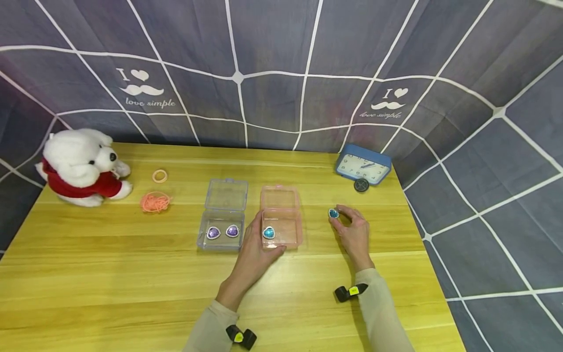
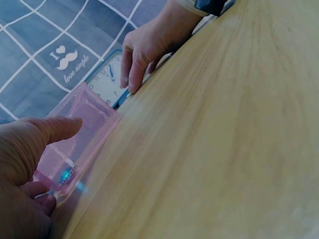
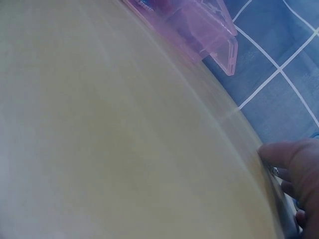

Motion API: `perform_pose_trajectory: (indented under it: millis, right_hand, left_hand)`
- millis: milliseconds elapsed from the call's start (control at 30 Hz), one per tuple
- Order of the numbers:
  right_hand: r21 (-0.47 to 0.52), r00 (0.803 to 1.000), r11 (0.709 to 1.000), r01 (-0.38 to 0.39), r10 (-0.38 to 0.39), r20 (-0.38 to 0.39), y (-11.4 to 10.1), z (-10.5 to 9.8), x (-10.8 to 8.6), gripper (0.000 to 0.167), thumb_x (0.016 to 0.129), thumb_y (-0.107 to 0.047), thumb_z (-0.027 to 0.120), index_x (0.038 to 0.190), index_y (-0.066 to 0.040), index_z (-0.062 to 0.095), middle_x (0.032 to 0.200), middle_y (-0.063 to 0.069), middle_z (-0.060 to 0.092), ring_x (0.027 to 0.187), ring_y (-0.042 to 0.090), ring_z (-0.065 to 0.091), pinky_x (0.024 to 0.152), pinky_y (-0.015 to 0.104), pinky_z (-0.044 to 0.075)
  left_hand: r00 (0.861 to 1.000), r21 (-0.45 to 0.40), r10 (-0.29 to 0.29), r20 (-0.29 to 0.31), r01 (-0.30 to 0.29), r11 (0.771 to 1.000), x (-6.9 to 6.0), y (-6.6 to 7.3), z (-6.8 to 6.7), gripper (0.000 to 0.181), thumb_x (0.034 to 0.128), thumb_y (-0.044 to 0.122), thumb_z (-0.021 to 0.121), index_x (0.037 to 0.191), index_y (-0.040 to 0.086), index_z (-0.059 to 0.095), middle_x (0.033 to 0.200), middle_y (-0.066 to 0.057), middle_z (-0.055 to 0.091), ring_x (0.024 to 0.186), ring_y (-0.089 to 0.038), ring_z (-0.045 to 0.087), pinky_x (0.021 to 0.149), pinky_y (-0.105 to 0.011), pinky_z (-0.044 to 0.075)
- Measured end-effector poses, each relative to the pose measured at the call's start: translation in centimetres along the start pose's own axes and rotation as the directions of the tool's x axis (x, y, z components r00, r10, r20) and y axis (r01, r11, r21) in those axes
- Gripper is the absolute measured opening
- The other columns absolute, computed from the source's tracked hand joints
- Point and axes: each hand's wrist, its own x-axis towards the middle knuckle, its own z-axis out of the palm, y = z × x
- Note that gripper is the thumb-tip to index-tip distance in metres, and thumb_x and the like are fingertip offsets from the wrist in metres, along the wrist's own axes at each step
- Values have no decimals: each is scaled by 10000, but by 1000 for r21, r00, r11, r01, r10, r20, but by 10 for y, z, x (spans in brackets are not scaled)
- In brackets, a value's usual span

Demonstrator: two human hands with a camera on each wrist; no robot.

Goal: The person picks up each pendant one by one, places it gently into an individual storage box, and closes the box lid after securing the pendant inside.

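Observation:
My left hand (image 1: 255, 252) holds the open pink plastic box (image 1: 292, 230), fingers along its left side and thumb at the front edge. Inside, a teal heart-shaped gem (image 1: 269, 232) with a clear sparkling rim lies at the left; the left wrist view shows this teal gem (image 2: 67, 175) too. Off to the right of the box, my right hand (image 1: 354, 234) pinches a second teal gem (image 1: 334, 213) between thumb and fingers, at the tabletop. In the right wrist view the fingers mostly hide that gem.
Left of the pink box stands an open clear bluish box (image 1: 226, 196) with two purple heart gems (image 1: 213, 233). A blue clock (image 1: 365, 165) and a round black piece (image 1: 361, 185) sit at back right. Farther left are orange string (image 1: 155, 202), a ring (image 1: 160, 176) and a white plush dog (image 1: 83, 166).

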Motion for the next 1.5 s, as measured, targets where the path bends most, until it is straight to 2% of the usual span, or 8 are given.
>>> perform_pose_trajectory:
  millis: [300, 600, 800, 1167, 1367, 1500]
  right_hand:
    - [-9, 1000, 1000, 19, -19, -2, -1, 0, 1, 382, 873, -156, 886, 1227, -64, 775, 1196, 159, 758, 1186, 372, 672, 1054, 523, 517]
    - [10, 1000, 1000, -4, 4, 1, -4, 1, 6, 403, 868, -167, 890, 1235, -53, 767, 1204, 147, 765, 1211, 367, 665, 1081, 510, 497]
    - [44, 1000, 999, -16, 16, 1, -9, 3, 3, 405, 848, -145, 902, 1217, -39, 772, 1169, 132, 784, 1171, 350, 701, 1062, 491, 517]
    - [173, 1000, 985, -22, 19, 19, -43, 8, -12, 412, 843, -86, 894, 1225, -11, 759, 1166, 144, 784, 1113, 343, 732, 1036, 500, 549]
    - [206, 999, 978, 32, -35, 11, -61, 12, -19, 400, 825, -28, 891, 1203, 2, 763, 1158, 149, 784, 1186, 365, 705, 1089, 519, 520]
    - [220, 996, 971, 87, -88, -5, -70, 16, -25, 393, 812, -21, 897, 1185, -16, 774, 1140, 131, 791, 1174, 356, 713, 1083, 516, 525]
  left_hand:
    - [1000, -1, -12, -5, 12, 1000, 0, -1, -1, 1168, 816, 253, 909, 1694, 102, 154, 1673, -207, 324, 1503, -398, 362, 1221, -617, 324]
    - [1000, 3, -12, -14, 12, 1000, 0, -1, -1, 1153, 822, 260, 895, 1694, 105, 157, 1678, -202, 323, 1507, -395, 353, 1211, -632, 333]
    - [1000, -5, -18, -7, 18, 1000, -1, -2, -1, 1149, 828, 247, 894, 1695, 105, 154, 1685, -195, 312, 1509, -391, 346, 1211, -631, 335]
    - [1000, 0, -26, -2, 26, 1000, 0, -1, 1, 1167, 814, 236, 914, 1694, 108, 158, 1670, -205, 330, 1490, -401, 375, 1209, -625, 341]
    - [1000, -3, -30, -1, 30, 1000, 1, 0, 0, 1159, 819, 250, 908, 1695, 115, 161, 1675, -189, 329, 1500, -392, 368, 1212, -619, 342]
    - [1000, -8, -28, -4, 28, 1000, 0, 0, 0, 1160, 814, 240, 910, 1695, 119, 166, 1673, -191, 334, 1498, -392, 369, 1210, -619, 345]
